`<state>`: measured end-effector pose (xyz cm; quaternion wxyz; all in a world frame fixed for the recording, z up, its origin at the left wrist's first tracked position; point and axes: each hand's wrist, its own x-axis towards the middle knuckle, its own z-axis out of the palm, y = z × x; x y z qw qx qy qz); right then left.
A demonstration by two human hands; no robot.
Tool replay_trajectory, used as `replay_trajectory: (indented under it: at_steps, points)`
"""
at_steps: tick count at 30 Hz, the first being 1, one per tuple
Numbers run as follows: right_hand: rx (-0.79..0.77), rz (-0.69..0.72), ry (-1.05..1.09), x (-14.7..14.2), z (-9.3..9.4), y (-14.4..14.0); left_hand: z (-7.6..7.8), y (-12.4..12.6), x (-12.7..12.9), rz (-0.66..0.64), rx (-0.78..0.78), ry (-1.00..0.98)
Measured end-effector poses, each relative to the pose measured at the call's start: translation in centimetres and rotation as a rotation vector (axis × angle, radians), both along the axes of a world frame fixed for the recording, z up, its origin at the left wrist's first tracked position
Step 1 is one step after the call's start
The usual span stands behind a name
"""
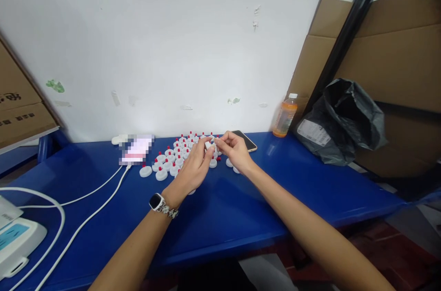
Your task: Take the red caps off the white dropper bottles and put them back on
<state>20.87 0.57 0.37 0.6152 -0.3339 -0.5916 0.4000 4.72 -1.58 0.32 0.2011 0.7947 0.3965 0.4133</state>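
Over the blue table, my left hand [197, 163] is closed around a white cap [210, 145], gripping it between thumb and fingers. My right hand [236, 151] meets it from the other side, thumb and forefinger pinched together at the top of the cap. The small part between those fingertips is mostly hidden. Many round white caps with red tips [161, 174] stand in a cluster beside and behind my left hand. Under my right hand lie a few white caps [229, 163], partly covered by it. Small red tips [218, 159] lie between the hands.
A phone [245, 140] lies behind my right hand. An orange drink bottle [285, 115] and a black plastic bag [339, 121] stand at the right. White cables [99, 210], a blurred-out device [137, 148] and a white machine [22, 240] occupy the left. The wall [193, 52] borders the table's back.
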Motion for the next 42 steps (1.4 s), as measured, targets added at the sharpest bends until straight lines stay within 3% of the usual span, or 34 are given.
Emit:
replay_trajectory:
  at_steps: [6,13,21,26,29,34,36,39,42]
  points:
    - [0.132,-0.387,-0.616,4.2,-0.6,1.6,-0.6,1.4,-1.4,0.091,0.174,0.179]
    - [0.103,-0.340,-0.915,4.2,-1.6,2.6,-0.7,1.3,-1.4,0.081,0.174,0.247]
    - [0.063,-0.410,-1.036,4.6,-0.3,0.6,-0.4,1.1,-1.3,0.058,0.166,0.242]
    - [0.056,-0.304,-1.074,4.7,-0.2,-0.3,-0.3,1.0,-1.3,0.045,0.164,0.242]
    - [0.047,-0.208,-0.865,4.2,-0.6,-0.1,-0.4,0.9,-1.2,0.024,0.162,0.232]
    - [-0.056,0.009,-0.259,2.2,-0.6,0.1,-0.6,0.6,-0.8,-0.012,0.133,0.167]
    - [-0.060,0.034,-0.177,1.8,-0.5,0.1,-0.6,0.6,-0.8,-0.028,0.074,0.145]
    - [0.013,-0.093,-0.396,2.1,-0.5,-0.2,-0.5,0.6,-0.9,-0.011,0.044,0.116]
    - [0.163,-0.303,-0.916,2.9,-0.9,-0.5,-0.5,0.6,-1.1,0.008,0.080,0.096]
